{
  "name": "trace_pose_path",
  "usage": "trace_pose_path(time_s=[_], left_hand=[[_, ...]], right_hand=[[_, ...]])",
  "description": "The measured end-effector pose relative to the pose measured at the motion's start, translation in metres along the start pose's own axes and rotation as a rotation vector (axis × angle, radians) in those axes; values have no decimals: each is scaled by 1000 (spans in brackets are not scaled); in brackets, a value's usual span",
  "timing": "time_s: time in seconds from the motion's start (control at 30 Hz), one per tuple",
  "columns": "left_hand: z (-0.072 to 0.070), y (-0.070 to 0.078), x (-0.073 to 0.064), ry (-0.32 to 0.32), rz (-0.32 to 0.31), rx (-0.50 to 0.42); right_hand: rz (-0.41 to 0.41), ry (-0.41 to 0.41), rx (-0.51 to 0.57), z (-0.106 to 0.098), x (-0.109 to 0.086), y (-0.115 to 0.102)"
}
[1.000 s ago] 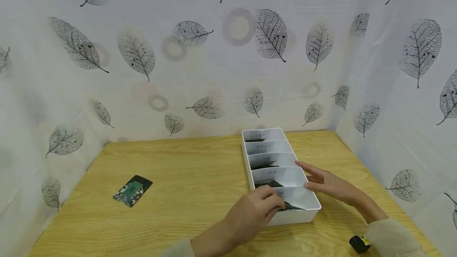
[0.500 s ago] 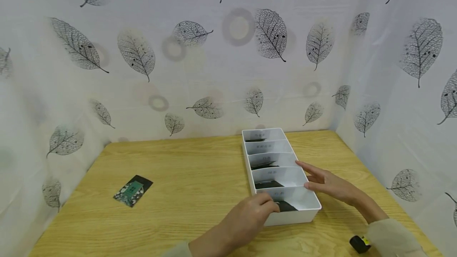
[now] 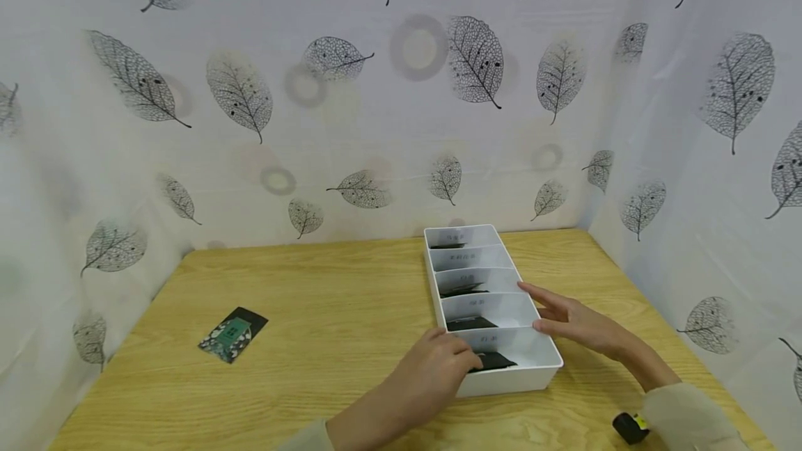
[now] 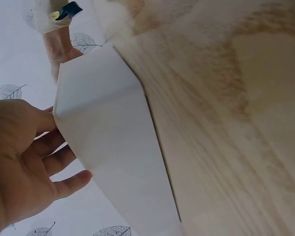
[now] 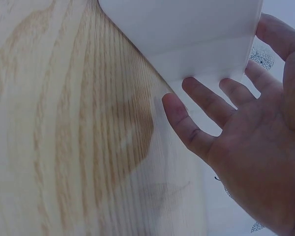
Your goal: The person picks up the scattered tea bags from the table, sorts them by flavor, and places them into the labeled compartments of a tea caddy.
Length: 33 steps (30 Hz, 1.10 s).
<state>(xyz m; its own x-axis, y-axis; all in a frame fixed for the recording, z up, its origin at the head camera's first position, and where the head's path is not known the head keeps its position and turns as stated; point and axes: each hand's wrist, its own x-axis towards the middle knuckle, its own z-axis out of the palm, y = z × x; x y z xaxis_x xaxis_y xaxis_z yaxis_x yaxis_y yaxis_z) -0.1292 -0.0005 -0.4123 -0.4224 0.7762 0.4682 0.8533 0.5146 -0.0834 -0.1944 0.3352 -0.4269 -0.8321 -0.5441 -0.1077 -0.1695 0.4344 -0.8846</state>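
In the head view, a long white divided box [image 3: 505, 383] stands on the table with dark packets in several of its compartments. My left hand [image 3: 432, 374] is at its near left corner, fingers over the rim and into the nearest compartment. A dark packet [image 3: 498, 360] lies in there, beside the fingertips; contact is hard to tell. The left wrist view shows the left hand's fingers [image 4: 73, 184] loosely bent along the rim, the tips partly hidden. My right hand [image 3: 579, 326], fingers spread and nearly straight, rests against the box's right side.
A dark packet with a green label and floral print [image 3: 233, 335] lies flat on the wooden table [image 3: 313, 298] at the left. Leaf-patterned white curtain [image 3: 388, 110] surrounds the table's back and sides. A small black device [image 3: 629, 428] sits by the right sleeve.
My left hand has shifted left toward the box's near left corner. The packet in the nearest compartment now lies lower and further left. The right hand stays in place.
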Motion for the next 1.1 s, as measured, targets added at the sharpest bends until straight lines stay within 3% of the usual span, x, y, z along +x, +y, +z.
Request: trace_pose_path(time_s=[0.13,0.27,0.37,0.47,0.6,0.77,0.93,1.1], left_hand=[[-2,-3,0,-32,8,-19],[-2,-9,-2,7,53,-76],[-5,-12,-5,28,46,-156],[-11,-14,-10,17,-49,-274],[-20,-19,-18,10,-234,-424],[-31,-32,-28,-10,-409,-537],[-42,-52,-43,-27,-514,-595],[-51,-74,-61,6,-591,-604]], right_hand=[[5,1,-5,0,0,0],[1,-4,3,-1,1,1],[-4,-6,-2,-1,1,2],[-10,-2,-20,-1,1,2],[-16,8,-47,-1,-1,1],[-28,15,-71,-1,-2,1],[-43,19,-86,-1,-2,3],[-39,21,-93,-1,-1,4]])
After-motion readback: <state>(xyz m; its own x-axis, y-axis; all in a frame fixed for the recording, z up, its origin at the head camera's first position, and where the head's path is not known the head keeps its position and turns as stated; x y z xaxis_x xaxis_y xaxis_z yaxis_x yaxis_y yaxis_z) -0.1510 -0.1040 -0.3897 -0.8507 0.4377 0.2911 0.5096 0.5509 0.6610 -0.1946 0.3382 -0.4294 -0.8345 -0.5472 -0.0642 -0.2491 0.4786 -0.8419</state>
